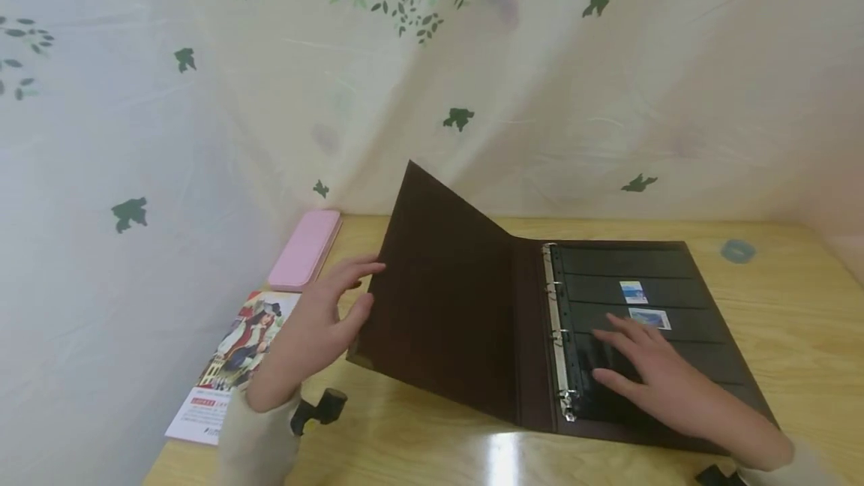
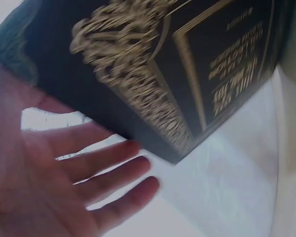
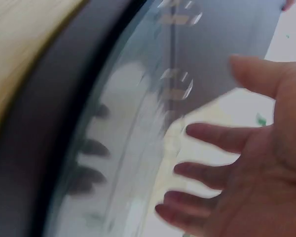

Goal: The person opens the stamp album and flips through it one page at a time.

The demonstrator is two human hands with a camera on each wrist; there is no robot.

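By the counter's (image 1: 786, 310) back edge, left grip (image 1: 321, 322) and right grip (image 1: 649, 372) spread, turning the binder cover (image 1: 445, 306) probably next needs gentle guiding.

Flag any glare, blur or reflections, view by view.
Head: bright glare on the table at the bottom edge; left wrist: gold lettering on the cover smeared by blur, highlights washed out; right wrist: glossy page mirrors the right hand, image soft overall.
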